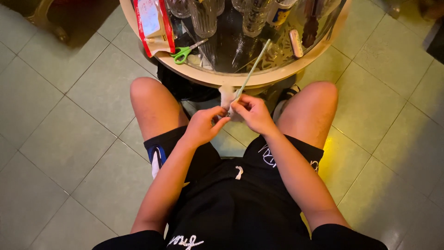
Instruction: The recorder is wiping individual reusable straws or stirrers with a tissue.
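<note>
With the left hand [203, 126] pinching the small white cloth scrap [226, 96] against the thin pale-green stick [252, 70], the right hand [252, 113], also pinched on it, should probably work steadily, close to the fingertips.

- I see the left hand [202, 126] raised between the knees, fingers curled, thumb and forefinger pinched.
- Right hand [252, 113] just beside it, fingertips [235, 104] meeting the left's.
- Both forearms angled inward.
</note>
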